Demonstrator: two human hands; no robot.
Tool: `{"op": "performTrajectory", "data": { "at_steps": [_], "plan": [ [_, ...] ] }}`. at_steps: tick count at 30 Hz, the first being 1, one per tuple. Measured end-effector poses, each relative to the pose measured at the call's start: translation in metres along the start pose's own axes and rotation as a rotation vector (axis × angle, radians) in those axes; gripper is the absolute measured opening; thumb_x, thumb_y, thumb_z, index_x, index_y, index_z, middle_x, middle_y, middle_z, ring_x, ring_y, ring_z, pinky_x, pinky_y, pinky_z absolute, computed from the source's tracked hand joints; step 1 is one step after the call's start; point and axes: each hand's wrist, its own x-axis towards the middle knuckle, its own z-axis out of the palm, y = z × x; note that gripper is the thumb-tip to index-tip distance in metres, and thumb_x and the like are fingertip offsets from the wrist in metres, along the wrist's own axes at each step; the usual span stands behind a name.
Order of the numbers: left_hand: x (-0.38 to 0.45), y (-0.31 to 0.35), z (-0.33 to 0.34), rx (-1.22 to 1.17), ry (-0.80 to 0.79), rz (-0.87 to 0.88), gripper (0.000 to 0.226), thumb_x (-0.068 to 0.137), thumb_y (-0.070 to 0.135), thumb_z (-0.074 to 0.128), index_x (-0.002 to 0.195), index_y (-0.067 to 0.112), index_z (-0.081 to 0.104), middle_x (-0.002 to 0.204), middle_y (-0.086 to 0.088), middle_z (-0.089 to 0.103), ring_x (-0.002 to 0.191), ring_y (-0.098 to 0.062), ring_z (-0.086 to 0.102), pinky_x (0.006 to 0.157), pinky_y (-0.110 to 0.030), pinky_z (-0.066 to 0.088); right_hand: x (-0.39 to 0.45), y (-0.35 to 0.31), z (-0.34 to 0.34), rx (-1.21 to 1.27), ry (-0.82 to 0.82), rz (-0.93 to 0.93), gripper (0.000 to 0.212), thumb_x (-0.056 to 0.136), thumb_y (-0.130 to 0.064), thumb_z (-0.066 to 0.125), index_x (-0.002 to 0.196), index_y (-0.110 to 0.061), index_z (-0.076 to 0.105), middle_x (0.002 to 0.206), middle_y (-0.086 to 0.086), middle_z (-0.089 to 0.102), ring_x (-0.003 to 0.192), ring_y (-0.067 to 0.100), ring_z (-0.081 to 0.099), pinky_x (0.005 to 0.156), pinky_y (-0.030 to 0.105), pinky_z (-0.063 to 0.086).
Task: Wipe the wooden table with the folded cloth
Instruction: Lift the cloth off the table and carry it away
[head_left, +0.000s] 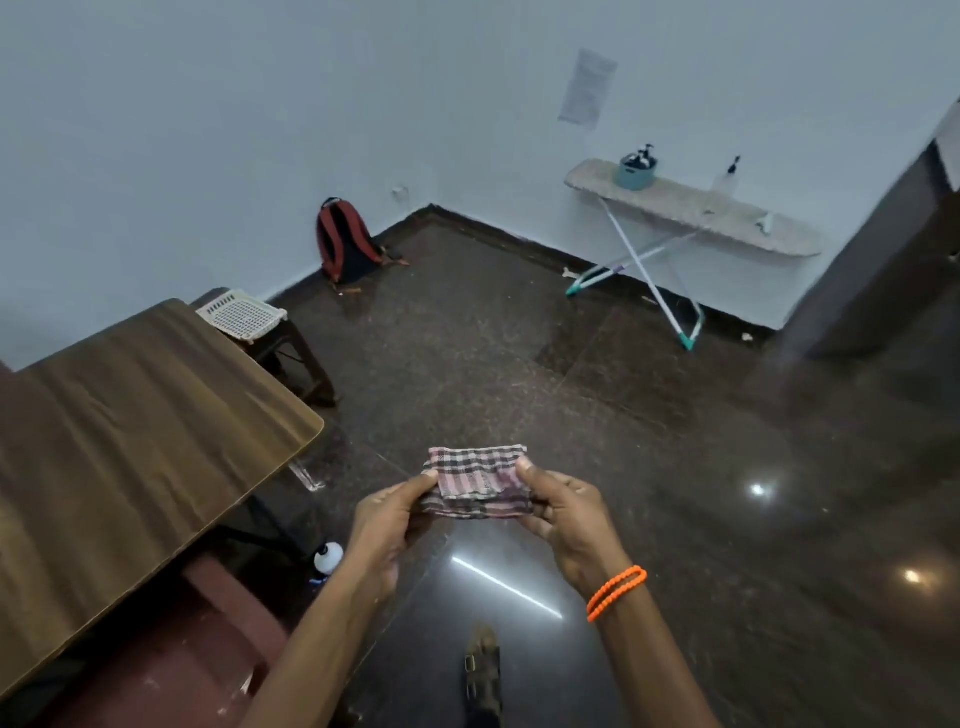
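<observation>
A folded checked cloth (475, 480), pink, white and dark, is held in the air over the dark floor, to the right of the wooden table (130, 431). My left hand (387, 525) pinches the cloth's left end. My right hand (563, 517), with an orange bead bracelet on the wrist, pinches its right end. The table fills the left side of the view, and its near right corner lies a short way left of my left hand. Neither the cloth nor my hands touch the table.
A white slotted tray (241, 314) sits on a stool behind the table. A red backpack (345, 241) leans in the wall corner. An ironing board (691, 213) with a blue tub stands at the back right. A white bottle (328, 557) stands under the table. My sandalled foot (483, 670) is below.
</observation>
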Motion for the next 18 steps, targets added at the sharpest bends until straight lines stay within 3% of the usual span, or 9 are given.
{"op": "performTrajectory", "data": {
  "at_steps": [8,11,13,18],
  "plan": [
    [0.118,0.071,0.036,-0.106,0.098,0.029,0.018,0.09,0.02,0.075,0.098,0.004,0.08,0.097,-0.016,0.079,0.095,-0.026,0.071,0.092,-0.037,0.053,0.153,-0.067,0.051,-0.108,-0.116,0.021,0.037,0.071,-0.029,0.081,0.093,0.0,0.072,0.094,0.019,0.073,0.078,0.023,0.071,0.066,0.03,0.056],
    [0.153,0.102,0.043,-0.131,0.137,0.077,0.017,0.09,0.019,0.075,0.096,0.004,0.08,0.097,-0.016,0.079,0.089,-0.023,0.072,0.089,-0.035,0.054,0.202,-0.086,0.075,-0.127,-0.176,0.049,0.033,0.073,-0.029,0.079,0.091,-0.002,0.073,0.091,0.018,0.074,0.073,0.018,0.071,0.06,0.025,0.054],
    [0.174,0.119,0.043,-0.144,0.183,0.1,0.017,0.09,0.02,0.074,0.095,0.004,0.08,0.095,-0.015,0.079,0.091,-0.025,0.071,0.095,-0.04,0.053,0.232,-0.096,0.092,-0.14,-0.218,0.073,0.029,0.073,-0.029,0.078,0.087,-0.004,0.075,0.091,0.018,0.074,0.071,0.018,0.071,0.057,0.023,0.054],
    [0.238,0.155,0.038,-0.185,0.286,0.112,0.016,0.091,0.022,0.073,0.091,0.009,0.083,0.095,-0.012,0.08,0.101,-0.028,0.073,0.103,-0.043,0.051,0.319,-0.114,0.14,-0.209,-0.335,0.125,0.037,0.073,-0.03,0.08,0.094,0.0,0.074,0.095,0.018,0.073,0.081,0.023,0.072,0.062,0.025,0.055]
  ]
}}
